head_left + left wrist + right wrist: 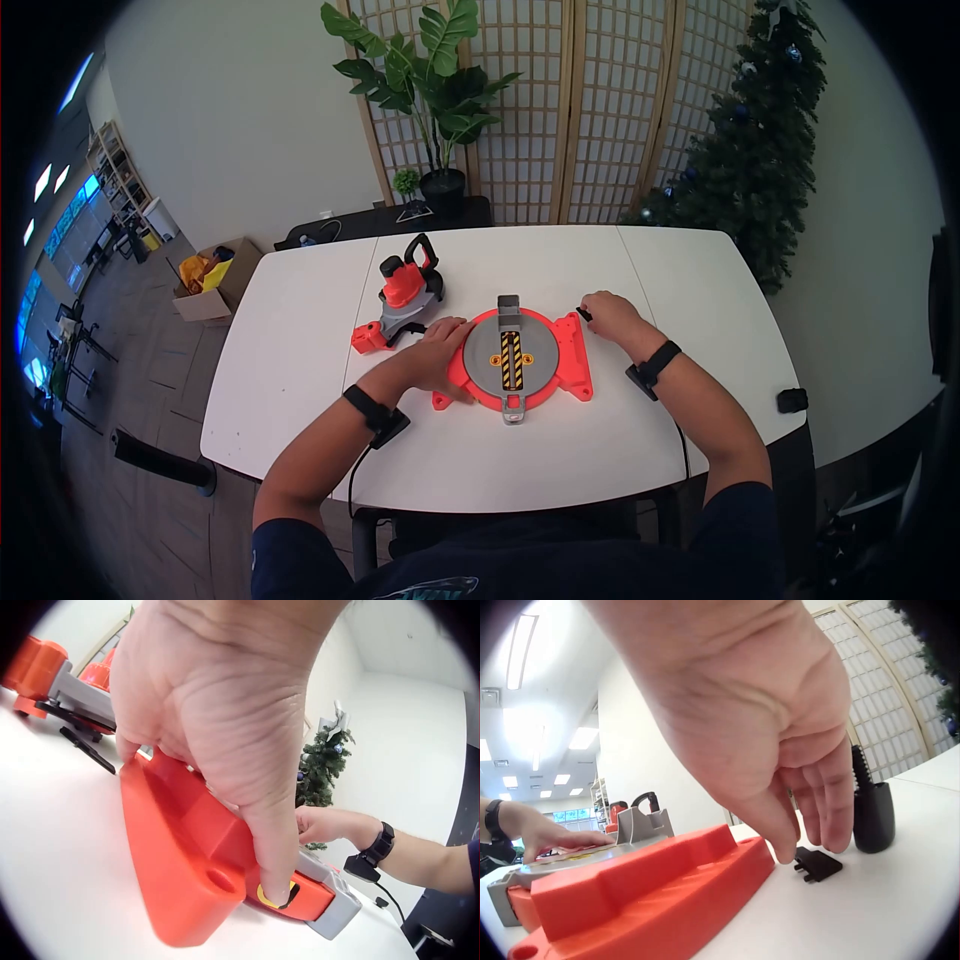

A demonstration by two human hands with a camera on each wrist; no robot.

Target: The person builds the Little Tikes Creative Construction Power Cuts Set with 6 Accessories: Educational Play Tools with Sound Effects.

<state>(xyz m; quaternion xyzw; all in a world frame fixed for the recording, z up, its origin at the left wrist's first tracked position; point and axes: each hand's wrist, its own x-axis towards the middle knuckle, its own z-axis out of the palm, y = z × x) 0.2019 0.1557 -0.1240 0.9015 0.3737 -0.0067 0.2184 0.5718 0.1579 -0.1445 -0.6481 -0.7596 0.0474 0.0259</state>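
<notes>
Left hand [437, 355], fingers outstretched, is resting on one red base [573, 362]. Right hand [612, 318] is straddling one black clip [822, 865], grip unclear.

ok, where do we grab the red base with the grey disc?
Best bet: the two red end wings, one from the left, one from the right. The base lies flat, and the wings flare out past the round grey disc, giving broad edges to hold. I'd avoid the disc; it may turn.
</notes>
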